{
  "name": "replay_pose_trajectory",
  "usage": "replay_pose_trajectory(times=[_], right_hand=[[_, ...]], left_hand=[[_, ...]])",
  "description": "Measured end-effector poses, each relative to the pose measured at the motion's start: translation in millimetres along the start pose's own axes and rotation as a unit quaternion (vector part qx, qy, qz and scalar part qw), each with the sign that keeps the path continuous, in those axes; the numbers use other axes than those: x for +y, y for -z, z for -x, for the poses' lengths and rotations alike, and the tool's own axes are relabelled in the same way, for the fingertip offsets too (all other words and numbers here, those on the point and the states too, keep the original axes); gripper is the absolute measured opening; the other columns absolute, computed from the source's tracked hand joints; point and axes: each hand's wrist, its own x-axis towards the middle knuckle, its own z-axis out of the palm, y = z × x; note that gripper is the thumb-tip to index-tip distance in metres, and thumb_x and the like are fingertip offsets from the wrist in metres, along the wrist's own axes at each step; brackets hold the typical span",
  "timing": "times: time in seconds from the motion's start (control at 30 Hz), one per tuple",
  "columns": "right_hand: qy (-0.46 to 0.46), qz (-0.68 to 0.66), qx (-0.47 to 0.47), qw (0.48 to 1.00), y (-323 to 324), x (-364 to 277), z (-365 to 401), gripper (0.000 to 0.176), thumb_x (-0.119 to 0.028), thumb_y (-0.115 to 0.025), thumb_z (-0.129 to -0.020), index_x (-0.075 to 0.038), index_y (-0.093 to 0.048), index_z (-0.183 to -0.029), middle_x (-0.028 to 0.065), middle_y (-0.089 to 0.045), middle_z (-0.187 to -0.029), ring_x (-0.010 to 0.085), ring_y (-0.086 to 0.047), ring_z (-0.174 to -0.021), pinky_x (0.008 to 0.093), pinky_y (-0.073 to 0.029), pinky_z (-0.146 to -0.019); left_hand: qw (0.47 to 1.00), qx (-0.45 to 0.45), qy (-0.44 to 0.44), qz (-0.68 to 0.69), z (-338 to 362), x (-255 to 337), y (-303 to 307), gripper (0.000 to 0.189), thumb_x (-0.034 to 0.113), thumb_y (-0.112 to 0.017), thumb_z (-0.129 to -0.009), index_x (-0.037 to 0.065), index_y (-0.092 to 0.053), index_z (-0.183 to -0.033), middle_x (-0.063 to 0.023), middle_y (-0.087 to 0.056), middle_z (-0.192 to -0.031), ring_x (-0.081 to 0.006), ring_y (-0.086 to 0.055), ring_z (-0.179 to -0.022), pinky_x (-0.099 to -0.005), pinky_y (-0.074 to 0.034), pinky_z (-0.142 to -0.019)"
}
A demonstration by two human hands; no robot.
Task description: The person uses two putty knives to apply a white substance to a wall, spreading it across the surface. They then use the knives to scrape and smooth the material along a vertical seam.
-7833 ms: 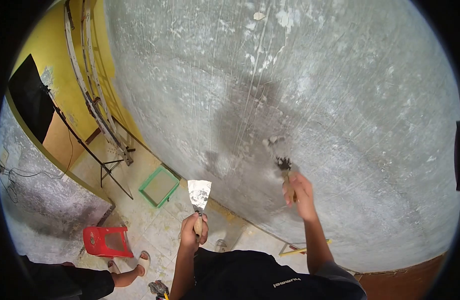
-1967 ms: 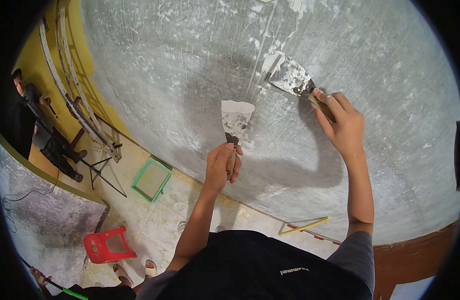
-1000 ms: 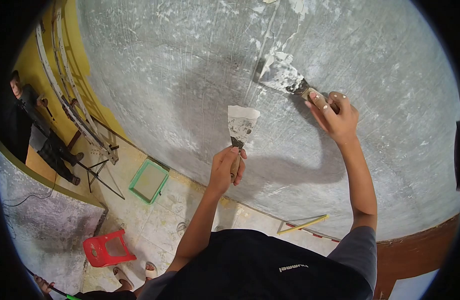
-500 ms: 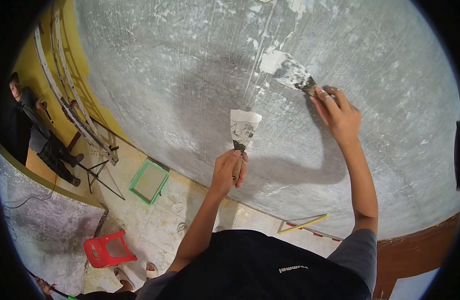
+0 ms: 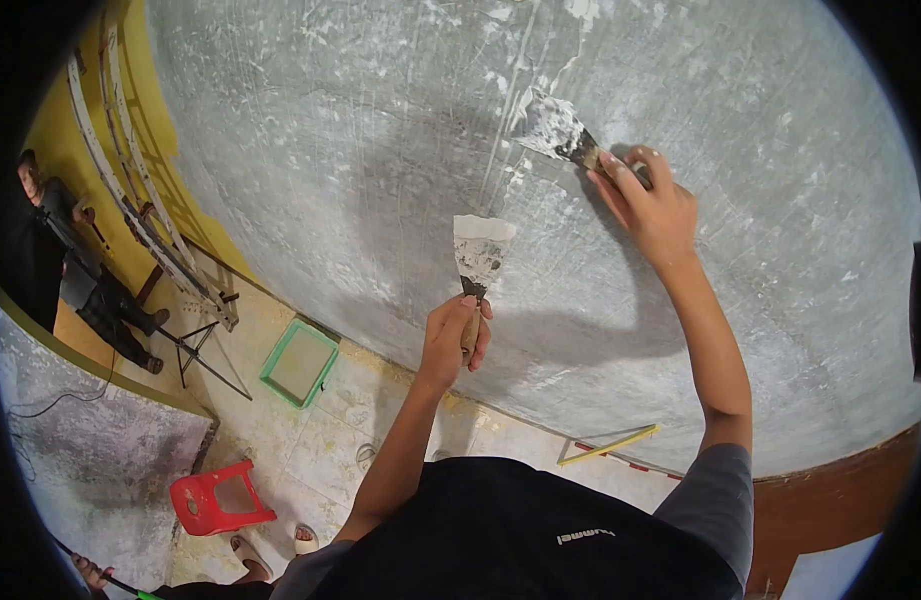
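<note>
While the fingers of the left hand (image 5: 455, 340) are closed round the handle of the left scraper (image 5: 480, 262), its blade points upright just above them, a pale band of putty (image 5: 483, 229) along the top edge; I cannot tell whether it touches the wall (image 5: 780, 250). Higher up and to the right, the fingers of the right hand (image 5: 657, 212) grip the handle of the right scraper (image 5: 554, 126), whose smeared blade slants up and leftward from them against the wall, apart from the other tool. White streaks run up the wall above both. Well below and to the left of the left fingers, a green tray (image 5: 282, 393) sits on the floor, with a red stool (image 5: 198, 506) beyond it. Far below the right fingers, a yellow stick (image 5: 608, 446) lies near the wall's foot.
</note>
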Motion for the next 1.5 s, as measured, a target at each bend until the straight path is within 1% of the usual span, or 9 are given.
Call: replay_pose_trajectory(times=[0.13, 0.23, 0.43, 0.63, 0.73, 0.97, 1.23, 1.3, 1.5], right_hand=[[-0.021, 0.010, 0.009, 1.000, 5, 1, 10, 0.020, -0.032, -0.084, -0.087, -0.021, -0.074, -0.100, 0.0016, -0.067, -0.102, 0.0139, -0.067, -0.061, 0.0284, -0.050, -0.047], [-0.038, 0.018, -0.004, 0.999, 17, 16, 33, 0.024, -0.031, -0.087, -0.084, -0.018, -0.073, -0.098, 0.0009, -0.067, -0.101, 0.0140, -0.066, -0.062, 0.0286, -0.050, -0.047], [0.011, -0.040, 0.083, 0.996, 16, 30, 46, 0.037, -0.026, -0.095, -0.074, -0.012, -0.072, -0.100, 0.0039, -0.070, -0.097, 0.0150, -0.069, -0.067, 0.0277, -0.052, -0.050], [0.016, -0.037, 0.050, 0.998, 8, -3, -1, 0.025, -0.033, -0.084, -0.086, -0.019, -0.073, -0.104, -0.0013, -0.069, -0.098, 0.0115, -0.067, -0.062, 0.0268, -0.050, -0.048], [-0.017, -0.023, -0.021, 0.999, 12, -2, -1, 0.031, -0.021, -0.089, -0.081, -0.015, -0.074, -0.107, -0.0008, -0.070, -0.100, 0.0149, -0.070, -0.066, 0.0281, -0.052, -0.052], [-0.019, -0.011, 0.046, 0.999, 46, 16, 40, 0.030, -0.021, -0.090, -0.079, -0.013, -0.074, -0.104, 0.0025, -0.072, -0.092, 0.0152, -0.069, -0.064, 0.0275, -0.052, -0.051], [-0.174, -0.302, 0.001, 0.937, 63, -30, 51, 0.029, -0.013, -0.090, -0.079, -0.004, -0.076, -0.103, 0.0117, -0.075, -0.094, 0.0233, -0.072, -0.075, 0.0308, -0.055, -0.061], [-0.184, -0.386, -0.085, 0.900, 66, -36, 54, 0.028, -0.015, -0.089, -0.080, -0.005, -0.077, -0.103, 0.0114, -0.076, -0.096, 0.0233, -0.072, -0.074, 0.0300, -0.055, -0.062], [-0.142, -0.339, -0.124, 0.922, 71, -55, 46, 0.030, -0.021, -0.090, -0.079, -0.012, -0.080, -0.106, 0.0029, -0.067, -0.080, 0.0189, -0.063, -0.059, 0.0319, -0.049, -0.050]], left_hand=[[1.000, -0.005, 0.000, -0.004, -1, -7, -1, 0.041, 0.040, -0.045, -0.110, 0.005, -0.060, -0.095, -0.0036, -0.055, -0.059, -0.0104, -0.046, -0.040, -0.0267, -0.033, -0.037], [1.000, -0.010, 0.005, 0.004, 1, -6, 0, 0.041, 0.040, -0.046, -0.109, 0.005, -0.060, -0.095, -0.0038, -0.055, -0.059, -0.0107, -0.047, -0.040, -0.0269, -0.034, -0.037], [1.000, 0.005, -0.002, 0.004, 4, -2, 3, 0.041, 0.041, -0.046, -0.110, 0.005, -0.060, -0.095, -0.0040, -0.055, -0.058, -0.0108, -0.046, -0.040, -0.0270, -0.034, -0.037], [1.000, 0.000, -0.004, 0.008, -1, -3, -6, 0.042, 0.041, -0.045, -0.110, 0.005, -0.060, -0.095, -0.0042, -0.055, -0.059, -0.0111, -0.046, -0.040, -0.0274, -0.034, -0.037], [1.000, 0.002, -0.001, 0.007, -2, -7, -9, 0.042, 0.041, -0.044, -0.110, 0.005, -0.060, -0.095, -0.0042, -0.055, -0.058, -0.0111, -0.046, -0.040, -0.0272, -0.034, -0.037], [1.000, 0.019, -0.009, 0.012, 7, -5, -3, 0.041, 0.040, -0.043, -0.110, 0.005, -0.059, -0.095, -0.0042, -0.054, -0.058, -0.0111, -0.046, -0.040, -0.0271, -0.034, -0.037], [0.999, 0.021, -0.035, -0.011, 18, -6, -3, 0.041, 0.039, -0.043, -0.111, 0.004, -0.060, -0.097, -0.0043, -0.055, -0.058, -0.0106, -0.044, -0.040, -0.0268, -0.034, -0.038], [0.999, 0.024, -0.032, -0.026, 21, -6, -6, 0.041, 0.039, -0.044, -0.110, 0.004, -0.061, -0.097, -0.0043, -0.055, -0.058, -0.0105, -0.044, -0.039, -0.0266, -0.033, -0.038], [0.996, 0.050, -0.048, -0.061, 34, -6, -15, 0.039, 0.038, -0.045, -0.110, 0.004, -0.061, -0.096, -0.0048, -0.054, -0.056, -0.0109, -0.043, -0.038, -0.0267, -0.031, -0.038]])
